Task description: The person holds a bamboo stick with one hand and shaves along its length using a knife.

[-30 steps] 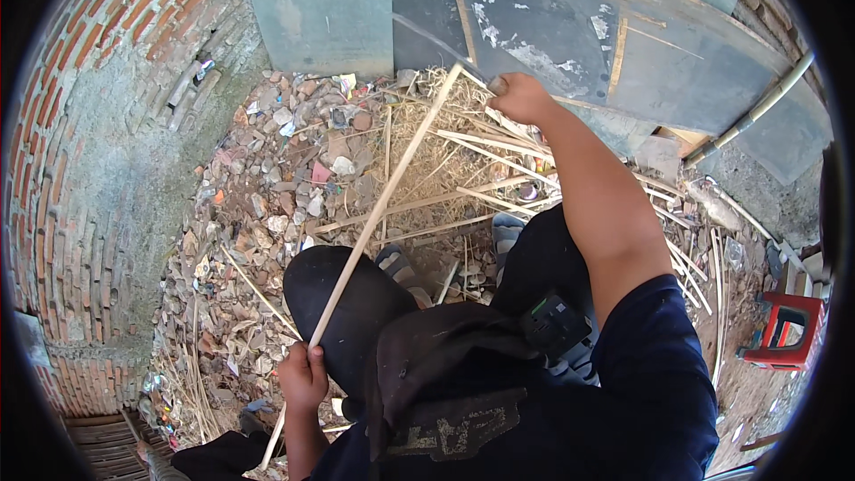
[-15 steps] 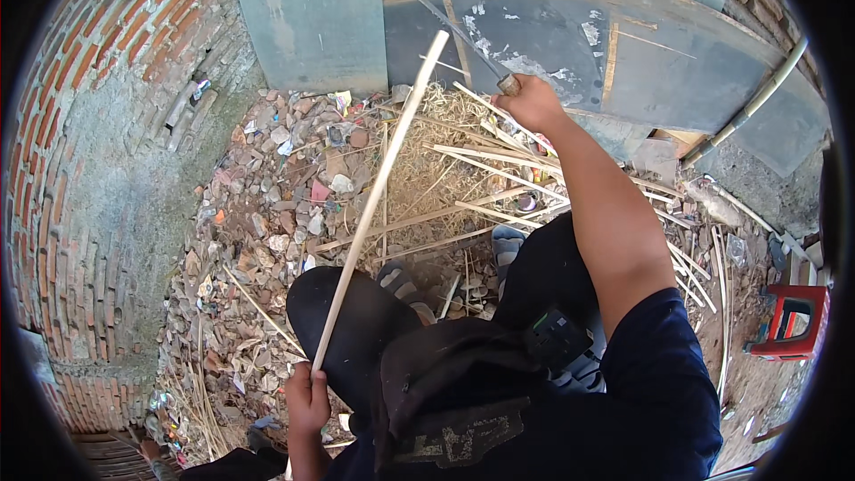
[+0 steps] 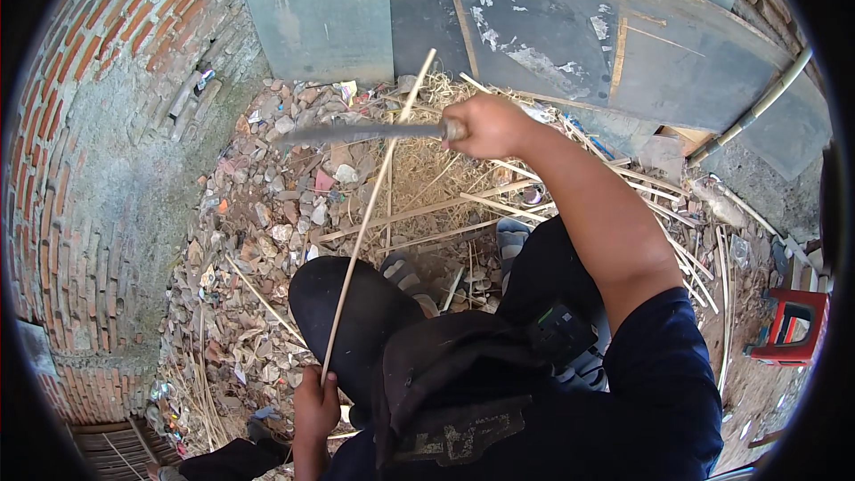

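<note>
two hands are working one long thin bamboo strip [image 3: 370,214]. the left hand [image 3: 316,405] is sitting low by the left knee, fingers wrapped shut around the strip's lower end. the strip is running up and slightly right from there, crossing over the dark trouser knee [image 3: 356,321], with its tip ending near the grey wooden panel [image 3: 570,36] at the top. the right hand [image 3: 485,125] is reaching out at arm's length, fist closed tight on the handle of a long knife [image 3: 356,134]. the blade is pointing left, roughly level, blurred, and crossing the strip near its upper part; cannot tell whether the edge is touching the strip or passing just in front of it. the person is sitting, sandalled feet [image 3: 512,240] resting on the ground among loose bamboo slats [image 3: 463,205] and dry shavings. rubble and broken stones [image 3: 267,205] are lying to the left, against a curved brick wall [image 3: 80,169]. a bamboo pole [image 3: 757,111] is leaning at upper right. a red plastic stool [image 3: 793,330] is standing well apart at the right edge.
</note>
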The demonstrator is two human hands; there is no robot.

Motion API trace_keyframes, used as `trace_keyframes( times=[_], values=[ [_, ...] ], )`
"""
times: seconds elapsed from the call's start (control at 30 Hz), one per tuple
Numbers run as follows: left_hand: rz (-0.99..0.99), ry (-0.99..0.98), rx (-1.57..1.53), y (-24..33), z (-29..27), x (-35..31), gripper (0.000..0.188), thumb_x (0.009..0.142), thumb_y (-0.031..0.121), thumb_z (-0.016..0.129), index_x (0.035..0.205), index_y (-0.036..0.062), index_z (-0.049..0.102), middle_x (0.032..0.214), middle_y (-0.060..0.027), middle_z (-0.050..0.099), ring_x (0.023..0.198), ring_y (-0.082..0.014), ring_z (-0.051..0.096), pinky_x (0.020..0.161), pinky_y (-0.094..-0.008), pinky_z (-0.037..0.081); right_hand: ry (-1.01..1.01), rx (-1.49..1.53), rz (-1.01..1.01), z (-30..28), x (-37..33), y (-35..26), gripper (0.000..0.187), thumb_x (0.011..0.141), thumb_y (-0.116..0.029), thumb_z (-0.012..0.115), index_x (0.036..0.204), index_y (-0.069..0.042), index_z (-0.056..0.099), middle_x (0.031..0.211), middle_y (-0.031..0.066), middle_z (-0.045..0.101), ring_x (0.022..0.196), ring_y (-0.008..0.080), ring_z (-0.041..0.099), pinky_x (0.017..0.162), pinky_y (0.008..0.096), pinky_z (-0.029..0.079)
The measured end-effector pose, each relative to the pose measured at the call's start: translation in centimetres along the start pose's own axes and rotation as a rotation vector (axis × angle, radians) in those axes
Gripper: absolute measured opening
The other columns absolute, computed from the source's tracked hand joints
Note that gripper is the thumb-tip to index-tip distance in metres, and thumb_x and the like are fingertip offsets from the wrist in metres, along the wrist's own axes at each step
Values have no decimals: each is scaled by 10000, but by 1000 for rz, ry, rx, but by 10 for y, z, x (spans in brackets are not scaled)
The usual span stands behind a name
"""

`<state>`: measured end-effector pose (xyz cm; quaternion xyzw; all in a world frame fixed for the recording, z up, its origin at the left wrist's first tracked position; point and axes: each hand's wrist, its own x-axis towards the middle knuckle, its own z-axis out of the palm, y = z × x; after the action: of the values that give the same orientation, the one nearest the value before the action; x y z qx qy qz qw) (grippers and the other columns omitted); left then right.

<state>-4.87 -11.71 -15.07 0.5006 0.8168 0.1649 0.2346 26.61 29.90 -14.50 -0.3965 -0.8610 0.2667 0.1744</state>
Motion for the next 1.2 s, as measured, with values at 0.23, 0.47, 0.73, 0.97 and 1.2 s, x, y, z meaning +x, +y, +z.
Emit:
trace_keyframes(
  times=[0.23, 0.47, 0.73, 0.97, 1.2],
  values=[
    [51, 14, -111, -14, 9, 1, 384, 1071, 319, 461, 850, 9, 509, 631, -121, 505, 590, -201, 490, 570, -389, 394, -219, -99, 51, 13, 8, 4, 267, 849, -310, 721, 977, -77, 699, 885, 148, 712, 873, 326, 697, 809, 467, 541],
    [-1, -150, -229, -25, -5, 6, 521, 1083, 465, 397, 795, 39, 475, 640, 14, 447, 614, -86, 397, 537, -310, 343, -211, -162, 55, 19, 7, -31, 162, 888, -236, 653, 965, -103, 705, 860, 122, 704, 838, 297, 693, 803, 462, 551],
    [-25, -207, -303, -42, -7, 20, 497, 1091, 425, 400, 817, 24, 509, 630, -17, 486, 598, -110, 436, 535, -329, 357, -89, 26, 233, 40, 26, 24, 221, 819, -227, 658, 957, -58, 696, 853, 146, 706, 820, 332, 687, 793, 467, 548],
    [-95, -275, -364, -37, -14, 14, 504, 1094, 424, 389, 793, 34, 496, 616, -6, 473, 574, -108, 438, 528, -321, 363, -254, -111, 70, 30, 16, -14, 253, 804, -257, 688, 976, -72, 697, 919, 144, 712, 869, 338, 693, 800, 470, 545],
    [-27, -236, -295, -43, -11, 18, 497, 1099, 415, 382, 782, 47, 490, 620, 18, 463, 567, -80, 409, 524, -293, 344, -182, -19, 249, 33, 22, 28, 287, 808, -258, 710, 1023, -67, 707, 909, 139, 718, 884, 331, 700, 817, 456, 542]
  ],
)
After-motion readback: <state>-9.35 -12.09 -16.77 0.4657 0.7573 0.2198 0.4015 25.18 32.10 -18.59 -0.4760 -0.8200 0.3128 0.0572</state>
